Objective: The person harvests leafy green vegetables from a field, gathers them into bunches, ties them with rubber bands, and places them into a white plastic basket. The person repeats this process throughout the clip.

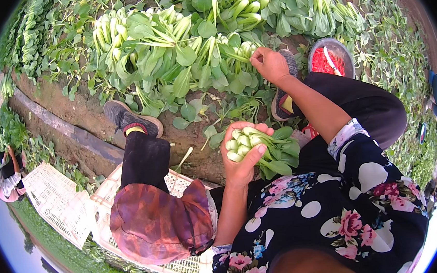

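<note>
A small bunch of bok choy (243, 142) rests in my left hand (240, 162), its pale butts toward the palm side and its leaves pointing right over my lap. My thumb and fingers wrap around the stems. Farther out, my right hand (272, 64) reaches to the near right side of a large heap of bok choy (170, 35). Its thumb and forefinger pinch the end of a green bok choy stalk (239, 56) there. The heap lies on the ground in front of my shoes, with pale butts and leafy ends turned various ways.
Right of my shoe stands a grey bucket (345, 49) of red bands, a white-handled knife (328, 58) across them. White plastic crates (58, 201) lie at left. A patterned reddish cap (160, 223) covers my left knee. A dark flat hose (69, 126) crosses the soil; other people (9, 176) are nearby.
</note>
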{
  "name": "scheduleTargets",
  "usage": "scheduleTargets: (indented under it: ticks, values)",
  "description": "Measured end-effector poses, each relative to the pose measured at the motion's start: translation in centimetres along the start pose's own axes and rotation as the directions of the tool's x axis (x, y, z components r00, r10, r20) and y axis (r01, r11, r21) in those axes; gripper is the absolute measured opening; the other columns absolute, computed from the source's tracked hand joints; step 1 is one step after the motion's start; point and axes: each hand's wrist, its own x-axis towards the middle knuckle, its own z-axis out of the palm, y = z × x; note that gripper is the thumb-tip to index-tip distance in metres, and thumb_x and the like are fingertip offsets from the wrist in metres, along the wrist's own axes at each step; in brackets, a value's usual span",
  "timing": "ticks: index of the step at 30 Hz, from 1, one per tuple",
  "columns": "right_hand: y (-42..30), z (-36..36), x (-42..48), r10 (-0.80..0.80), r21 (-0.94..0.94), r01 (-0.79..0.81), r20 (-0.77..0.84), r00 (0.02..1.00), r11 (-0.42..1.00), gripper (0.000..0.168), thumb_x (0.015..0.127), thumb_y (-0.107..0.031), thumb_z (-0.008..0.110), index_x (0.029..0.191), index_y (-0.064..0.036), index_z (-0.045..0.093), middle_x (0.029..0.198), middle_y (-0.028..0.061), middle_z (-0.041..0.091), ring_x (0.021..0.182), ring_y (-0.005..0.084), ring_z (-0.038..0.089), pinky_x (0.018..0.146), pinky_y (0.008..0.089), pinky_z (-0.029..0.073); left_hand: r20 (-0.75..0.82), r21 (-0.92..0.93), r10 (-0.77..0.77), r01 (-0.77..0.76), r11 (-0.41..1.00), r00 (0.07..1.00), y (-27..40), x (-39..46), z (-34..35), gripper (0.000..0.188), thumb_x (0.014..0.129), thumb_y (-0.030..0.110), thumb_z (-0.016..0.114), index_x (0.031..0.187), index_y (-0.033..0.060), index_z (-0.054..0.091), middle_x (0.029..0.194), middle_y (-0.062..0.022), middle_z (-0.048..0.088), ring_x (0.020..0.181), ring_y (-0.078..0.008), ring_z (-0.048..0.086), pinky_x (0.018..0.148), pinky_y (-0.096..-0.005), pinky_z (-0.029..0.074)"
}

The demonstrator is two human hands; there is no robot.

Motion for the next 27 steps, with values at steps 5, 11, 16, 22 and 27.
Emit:
scheduleTargets:
  ticks: [5, 11, 16, 22, 27]
  values:
    - [-0.8, -1.6, -0.1, -0.014, -0.012, 0.015, 0.032, 0.999, 1.0, 0.037, 0.084, -0.033, 0.073, 0.111, -0.01, 0.064, 0.101, 0.0103, 0.072, 0.094, 0.0296, 0.07, 0.084, 0.0412, 0.054, -0.033, 0.014, 0.062, -0.061, 0.998, 0.998, 0.0, -0.1, 0.3, 0.042, 0.082, -0.003, 0.069, 0.12, 0.0011, 0.05, 0.11, -0.0148, 0.065, 0.104, -0.0283, 0.067, 0.095, -0.0422, 0.052]
    - [-1.7, 1.1, 1.2, -0.062, -0.223, 0.062, 0.006, 0.998, 0.973, 0.037, 0.082, -0.033, 0.075, 0.108, -0.011, 0.062, 0.117, 0.0131, 0.067, 0.105, 0.0316, 0.066, 0.087, 0.0434, 0.052, -0.027, 0.098, 0.146, -0.143, 0.985, 0.989, 0.6, -0.8, 0.2, 0.043, 0.083, -0.005, 0.07, 0.12, 0.0022, 0.05, 0.105, -0.0113, 0.064, 0.094, -0.0218, 0.067, 0.087, -0.034, 0.053]
    - [-1.1, -0.7, 0.8, -0.137, -0.169, 0.138, 0.015, 0.99, 0.976, 0.029, 0.085, -0.032, 0.068, 0.102, -0.01, 0.063, 0.087, 0.0127, 0.072, 0.082, 0.0348, 0.069, 0.077, 0.0456, 0.054, -0.132, 0.121, 0.22, -0.205, 0.971, 0.967, 0.5, -1.0, -0.2, 0.045, 0.081, -0.002, 0.07, 0.122, 0.0021, 0.051, 0.105, -0.0115, 0.063, 0.094, -0.0242, 0.065, 0.088, -0.0382, 0.052]
    - [-2.4, -9.4, -2.5, -0.231, 0.09, 0.236, -0.06, 0.971, 0.968, 0.024, 0.081, -0.026, 0.072, 0.098, -0.008, 0.069, 0.084, 0.0077, 0.072, 0.074, 0.0239, 0.07, 0.07, 0.0366, 0.055, -0.222, 0.257, 0.322, -0.264, 0.93, 0.92, 0.1, -0.6, -0.2, 0.044, 0.084, -0.007, 0.07, 0.123, 0.0029, 0.051, 0.108, -0.0116, 0.064, 0.096, -0.0218, 0.066, 0.089, -0.0344, 0.053]
    - [-7.3, -17.1, -7.9, -0.481, -0.052, 0.532, 0.359, 0.8, 0.845, 0.023, 0.078, -0.022, 0.073, 0.095, -0.007, 0.071, 0.079, 0.0086, 0.072, 0.071, 0.0249, 0.071, 0.067, 0.0374, 0.054, -0.252, 0.368, 0.384, -0.279, 0.887, 0.888, -0.3, -0.2, -0.7, 0.044, 0.085, -0.009, 0.071, 0.123, 0.0032, 0.051, 0.11, -0.0112, 0.063, 0.097, -0.0195, 0.065, 0.088, -0.0317, 0.055]
